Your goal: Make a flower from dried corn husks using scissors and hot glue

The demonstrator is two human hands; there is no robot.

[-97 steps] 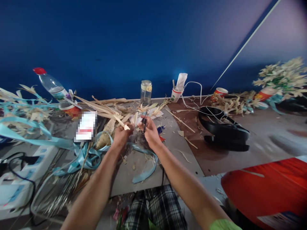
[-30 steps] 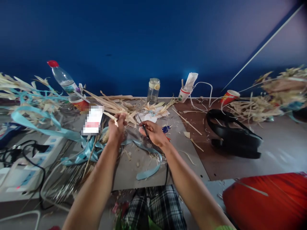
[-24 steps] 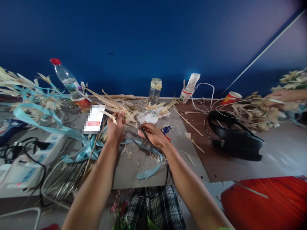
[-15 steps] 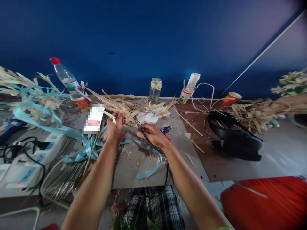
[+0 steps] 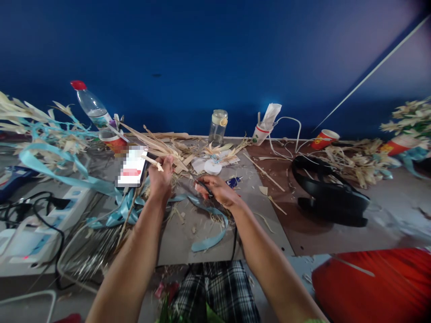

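Note:
My left hand [image 5: 161, 176] is closed around a pale dried husk strip [image 5: 152, 161], whose rolled end sticks out over the thumb side toward a phone [image 5: 133, 168]. My right hand [image 5: 217, 189] grips a pair of dark-handled scissors [image 5: 206, 188], the thin tip pointing toward my left hand; the fingers partly hide the handles. Just beyond both hands lies a heap of dried husk strips [image 5: 168, 146]. A husk flower [image 5: 215, 154] rests near a white round disc [image 5: 213, 168]. Light blue ribbon [image 5: 210, 242] curls on the table below my hands.
At left are a power strip [image 5: 63, 215], thin wires [image 5: 94, 260] and a red-capped bottle [image 5: 92, 105]. A glass jar [image 5: 217, 128] and white cup [image 5: 261, 134] stand along the blue wall. A black headset [image 5: 330, 193] lies at right, near a red cup [image 5: 325, 139].
My right hand and the scissors have shifted slightly right, away from my left hand. At far right, another person's arm has left the husk flowers, uncovering a red cup.

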